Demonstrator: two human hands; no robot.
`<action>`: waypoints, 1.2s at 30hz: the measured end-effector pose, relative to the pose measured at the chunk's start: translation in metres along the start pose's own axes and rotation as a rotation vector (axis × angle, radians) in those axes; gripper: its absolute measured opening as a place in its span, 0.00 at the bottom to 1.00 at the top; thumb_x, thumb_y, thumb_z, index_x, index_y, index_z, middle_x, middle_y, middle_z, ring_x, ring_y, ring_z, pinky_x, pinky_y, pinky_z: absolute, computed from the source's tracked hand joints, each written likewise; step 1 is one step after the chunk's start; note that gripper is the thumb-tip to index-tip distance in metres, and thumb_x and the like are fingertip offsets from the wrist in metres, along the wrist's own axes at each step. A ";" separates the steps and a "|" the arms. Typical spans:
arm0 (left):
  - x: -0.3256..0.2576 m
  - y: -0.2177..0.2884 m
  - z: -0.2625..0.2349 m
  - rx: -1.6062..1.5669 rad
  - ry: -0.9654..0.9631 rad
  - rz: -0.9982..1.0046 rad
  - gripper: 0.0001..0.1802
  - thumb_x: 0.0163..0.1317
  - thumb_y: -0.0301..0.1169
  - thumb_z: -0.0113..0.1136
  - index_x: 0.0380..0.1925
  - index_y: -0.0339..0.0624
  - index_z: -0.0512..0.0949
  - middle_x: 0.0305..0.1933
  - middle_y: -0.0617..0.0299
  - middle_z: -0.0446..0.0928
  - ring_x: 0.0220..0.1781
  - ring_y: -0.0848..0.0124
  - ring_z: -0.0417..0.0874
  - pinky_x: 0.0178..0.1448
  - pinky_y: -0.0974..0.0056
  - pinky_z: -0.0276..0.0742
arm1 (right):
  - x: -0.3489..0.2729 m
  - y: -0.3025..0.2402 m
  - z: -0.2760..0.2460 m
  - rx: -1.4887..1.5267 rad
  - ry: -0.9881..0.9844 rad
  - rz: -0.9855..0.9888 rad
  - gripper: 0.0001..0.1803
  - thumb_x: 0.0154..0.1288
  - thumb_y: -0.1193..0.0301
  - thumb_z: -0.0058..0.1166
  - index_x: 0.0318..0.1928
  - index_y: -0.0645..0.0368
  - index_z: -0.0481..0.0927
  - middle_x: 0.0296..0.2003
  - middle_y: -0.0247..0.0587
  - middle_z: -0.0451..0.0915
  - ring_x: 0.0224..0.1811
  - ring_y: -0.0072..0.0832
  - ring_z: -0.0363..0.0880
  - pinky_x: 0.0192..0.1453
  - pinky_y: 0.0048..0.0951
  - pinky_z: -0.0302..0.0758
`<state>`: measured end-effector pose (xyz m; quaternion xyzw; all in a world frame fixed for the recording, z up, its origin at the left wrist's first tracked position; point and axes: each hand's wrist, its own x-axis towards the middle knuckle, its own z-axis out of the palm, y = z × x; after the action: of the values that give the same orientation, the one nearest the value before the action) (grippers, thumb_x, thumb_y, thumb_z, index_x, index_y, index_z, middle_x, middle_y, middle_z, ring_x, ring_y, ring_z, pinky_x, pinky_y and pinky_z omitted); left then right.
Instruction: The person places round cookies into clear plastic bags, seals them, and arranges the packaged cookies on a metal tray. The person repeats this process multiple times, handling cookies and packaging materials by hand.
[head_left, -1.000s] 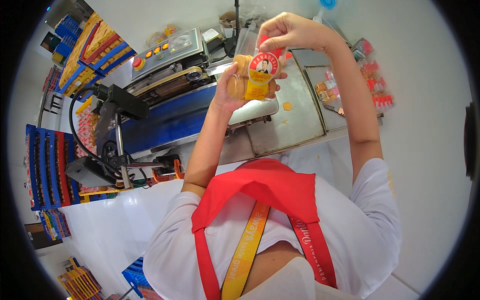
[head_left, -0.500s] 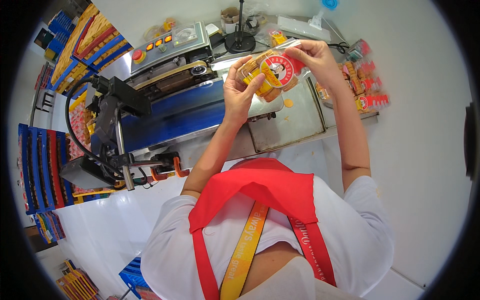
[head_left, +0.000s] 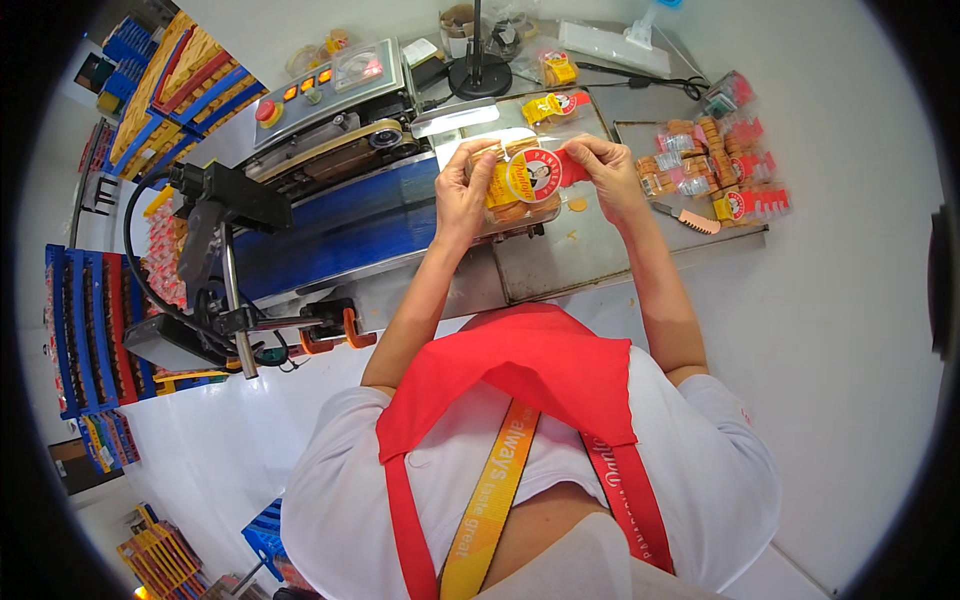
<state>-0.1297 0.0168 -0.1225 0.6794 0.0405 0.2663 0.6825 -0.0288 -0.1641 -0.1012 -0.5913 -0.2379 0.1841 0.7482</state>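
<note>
Both hands hold a clear bag of biscuits [head_left: 536,178] with a red and yellow label, above the metal tray [head_left: 560,262]. My left hand [head_left: 461,196] is closed on the bag's left side, thumb in front. My right hand [head_left: 607,176] pinches its upper right end between thumb and fingers. A second bag of biscuits [head_left: 556,107] lies flat on the far part of the tray, just behind. One loose round biscuit [head_left: 577,205] rests on the tray beneath my hands, with crumbs nearby.
Left of my hands runs a sealing machine with a blue conveyor belt [head_left: 345,222] and control panel [head_left: 335,82]. A black bracket arm [head_left: 228,205] overhangs it. Several biscuit packs [head_left: 712,160] and a peach-handled knife [head_left: 697,220] lie at the right. Stacked crates [head_left: 95,325] stand far left.
Both hands have lowered the bag slightly, and my right hand has moved left and down. The second bag on the tray and the peach-handled knife now show.
</note>
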 end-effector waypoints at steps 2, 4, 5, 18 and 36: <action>0.004 -0.008 -0.001 0.043 0.041 0.061 0.14 0.67 0.37 0.51 0.41 0.36 0.77 0.37 0.62 0.79 0.39 0.79 0.75 0.44 0.73 0.71 | -0.001 0.003 0.001 0.002 0.007 -0.018 0.10 0.64 0.69 0.55 0.34 0.64 0.82 0.27 0.32 0.81 0.28 0.17 0.79 0.34 0.20 0.78; 0.004 -0.013 -0.002 0.063 0.062 0.043 0.16 0.68 0.38 0.48 0.40 0.36 0.77 0.36 0.62 0.78 0.39 0.78 0.75 0.45 0.72 0.70 | -0.001 0.006 0.001 0.012 0.007 -0.026 0.10 0.64 0.69 0.55 0.34 0.64 0.82 0.28 0.32 0.81 0.28 0.16 0.79 0.34 0.19 0.78; 0.003 -0.015 -0.003 0.073 0.072 0.035 0.17 0.69 0.39 0.47 0.39 0.36 0.77 0.36 0.62 0.78 0.40 0.78 0.74 0.46 0.72 0.70 | -0.001 0.008 0.000 0.011 0.000 -0.020 0.10 0.64 0.69 0.55 0.34 0.64 0.82 0.28 0.32 0.81 0.28 0.16 0.79 0.34 0.19 0.78; -0.017 -0.002 0.007 -0.026 -0.009 -0.116 0.11 0.59 0.25 0.60 0.43 0.38 0.76 0.42 0.63 0.78 0.43 0.79 0.76 0.47 0.73 0.73 | -0.010 -0.006 0.005 -0.062 -0.101 0.032 0.13 0.67 0.69 0.49 0.44 0.66 0.80 0.43 0.37 0.79 0.39 0.19 0.77 0.45 0.21 0.76; -0.031 -0.001 0.009 0.395 0.024 0.360 0.10 0.67 0.30 0.48 0.31 0.34 0.71 0.46 0.52 0.73 0.42 0.71 0.76 0.44 0.70 0.73 | -0.020 -0.026 0.012 -0.174 -0.234 0.120 0.14 0.70 0.69 0.44 0.46 0.64 0.79 0.40 0.38 0.81 0.42 0.19 0.78 0.46 0.20 0.77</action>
<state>-0.1525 -0.0043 -0.1324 0.7924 -0.0221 0.3784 0.4779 -0.0518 -0.1716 -0.0761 -0.6415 -0.3027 0.2751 0.6490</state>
